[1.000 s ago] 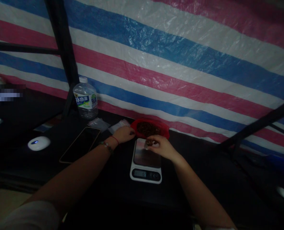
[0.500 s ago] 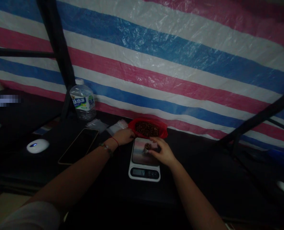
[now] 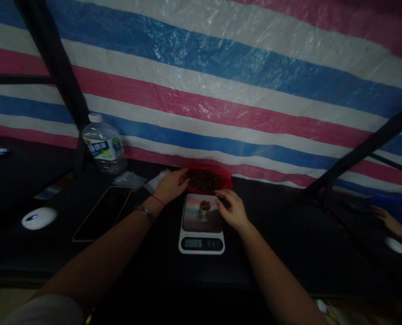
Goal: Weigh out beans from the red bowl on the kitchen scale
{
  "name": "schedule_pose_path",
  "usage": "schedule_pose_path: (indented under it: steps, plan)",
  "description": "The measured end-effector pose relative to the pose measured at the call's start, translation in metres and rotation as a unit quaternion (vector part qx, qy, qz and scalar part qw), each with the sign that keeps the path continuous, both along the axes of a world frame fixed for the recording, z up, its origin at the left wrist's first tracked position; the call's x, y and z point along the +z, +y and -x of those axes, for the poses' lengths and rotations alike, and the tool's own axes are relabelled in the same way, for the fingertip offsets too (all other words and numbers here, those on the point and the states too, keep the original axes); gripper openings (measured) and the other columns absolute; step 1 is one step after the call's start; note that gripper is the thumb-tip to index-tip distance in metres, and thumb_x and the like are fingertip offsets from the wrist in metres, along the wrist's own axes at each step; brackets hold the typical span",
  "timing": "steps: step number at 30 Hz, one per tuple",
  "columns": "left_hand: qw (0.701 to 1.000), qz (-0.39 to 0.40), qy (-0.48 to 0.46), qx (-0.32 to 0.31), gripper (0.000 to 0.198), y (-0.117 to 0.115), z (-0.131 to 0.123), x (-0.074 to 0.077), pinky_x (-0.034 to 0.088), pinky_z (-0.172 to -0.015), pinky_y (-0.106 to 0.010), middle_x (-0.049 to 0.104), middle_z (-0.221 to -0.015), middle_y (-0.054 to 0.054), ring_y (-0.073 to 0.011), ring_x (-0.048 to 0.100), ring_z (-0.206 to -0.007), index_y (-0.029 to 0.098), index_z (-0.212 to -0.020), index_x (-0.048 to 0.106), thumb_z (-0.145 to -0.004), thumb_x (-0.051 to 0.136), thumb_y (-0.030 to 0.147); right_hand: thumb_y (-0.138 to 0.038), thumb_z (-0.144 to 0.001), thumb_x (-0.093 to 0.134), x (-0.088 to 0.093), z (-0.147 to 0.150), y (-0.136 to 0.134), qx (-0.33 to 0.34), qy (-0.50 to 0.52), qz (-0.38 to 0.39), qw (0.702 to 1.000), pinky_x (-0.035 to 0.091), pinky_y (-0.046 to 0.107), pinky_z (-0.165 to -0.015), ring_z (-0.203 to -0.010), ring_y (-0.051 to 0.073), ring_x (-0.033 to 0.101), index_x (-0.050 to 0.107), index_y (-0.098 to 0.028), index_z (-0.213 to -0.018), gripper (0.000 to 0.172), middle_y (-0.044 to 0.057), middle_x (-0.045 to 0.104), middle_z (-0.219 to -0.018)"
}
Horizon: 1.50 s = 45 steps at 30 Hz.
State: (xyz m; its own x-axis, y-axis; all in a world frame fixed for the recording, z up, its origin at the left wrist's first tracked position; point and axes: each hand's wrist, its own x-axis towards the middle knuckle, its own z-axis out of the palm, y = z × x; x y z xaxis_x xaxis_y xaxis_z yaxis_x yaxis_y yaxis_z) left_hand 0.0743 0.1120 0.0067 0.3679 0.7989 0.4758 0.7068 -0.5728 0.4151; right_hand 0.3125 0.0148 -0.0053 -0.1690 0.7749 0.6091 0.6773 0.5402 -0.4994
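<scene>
A small metal cup (image 3: 205,208) filled with brown pieces stands upright on the plate of a white kitchen scale (image 3: 201,246). The digits on its display are too dim to read. My right hand (image 3: 234,210) is open at the scale's right edge, thumb and fingers apart, clear of the cup. Behind the scale lies a red bag (image 3: 226,177), its mouth spread wide around many small dark brown pieces (image 3: 206,180). At the bag's left rim, my left hand (image 3: 171,186) has its thumb and fingers closed on the edge; the fingertips are partly hidden in the dim light.
Clear plastic bags (image 3: 131,179), a phone (image 3: 102,214) and a large plastic bottle (image 3: 104,146) are to the left, with a white mouse-like device (image 3: 39,218) farther out. Another person's hand (image 3: 387,219) shows at far right near a white device (image 3: 395,245). A striped sheet (image 3: 221,99) hangs behind.
My right hand has let go of the cup and drawn back to the right. My left hand has shifted up to the bag's rim. Another person's hand has appeared at far right.
</scene>
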Motion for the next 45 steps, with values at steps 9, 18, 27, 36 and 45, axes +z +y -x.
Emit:
schedule_pose_path:
  steps: [9, 18, 27, 36, 45]
  plan:
    - [0.985, -0.039, -0.169, -0.012, 0.045, -0.012, 0.004, -0.003, 0.050, -0.074, -0.030, 0.065, -0.090, -0.006, -0.0183, 0.063, -0.079, 0.015, -0.128, 0.047, -0.091, 0.044, 0.040, -0.021, -0.090, 0.049, 0.026, 0.008, 0.021, 0.069, 0.063, 0.035, 0.995, 0.047, 0.036, -0.095, -0.105, 0.018, 0.060, 0.069, -0.024, -0.102, 0.023, 0.006, 0.067, -0.106]
    - [0.960, -0.156, -0.201, -0.115, 0.055, -0.014, 0.003, -0.013, 0.042, -0.095, -0.042, 0.059, -0.109, -0.013, -0.0238, 0.056, -0.105, 0.012, -0.137, 0.038, -0.097, 0.024, 0.047, -0.017, -0.086, 0.051, 0.061, 0.074, 0.068, 0.200, -0.024, 0.184, 0.962, 0.048, 0.027, -0.078, -0.080, 0.015, 0.061, 0.070, -0.016, -0.087, 0.019, 0.003, 0.068, -0.085]
    - [0.966, -0.163, -0.173, -0.104, 0.056, -0.015, 0.000, -0.011, 0.042, -0.095, -0.042, 0.058, -0.114, -0.015, -0.0245, 0.055, -0.108, 0.012, -0.134, 0.040, -0.097, 0.020, 0.049, -0.006, -0.071, 0.056, 0.075, 0.081, 0.072, 0.199, -0.069, 0.240, 0.948, 0.038, 0.021, -0.057, -0.059, 0.010, 0.053, 0.069, -0.013, -0.076, 0.016, -0.003, 0.061, -0.064]
    - [0.977, -0.049, -0.180, -0.100, 0.058, -0.013, 0.000, -0.012, 0.047, -0.091, -0.035, 0.064, -0.109, -0.012, -0.0225, 0.061, -0.103, 0.013, -0.137, 0.039, -0.096, 0.025, 0.051, -0.002, -0.077, 0.054, 0.068, 0.072, 0.067, 0.185, -0.158, 0.139, 0.960, 0.040, 0.025, -0.069, -0.071, 0.014, 0.055, 0.070, -0.014, -0.073, 0.021, 0.002, 0.063, -0.075]
    - [0.977, 0.074, -0.193, -0.061, 0.035, 0.001, 0.007, -0.017, 0.052, -0.076, -0.029, 0.070, -0.093, -0.005, -0.0179, 0.064, -0.085, 0.017, -0.101, 0.064, -0.091, 0.041, 0.042, -0.010, -0.077, 0.061, 0.087, 0.046, 0.062, 0.174, -0.118, 0.156, 0.965, 0.043, 0.026, -0.072, -0.077, 0.016, 0.058, 0.073, -0.018, -0.093, 0.021, 0.002, 0.067, -0.083]
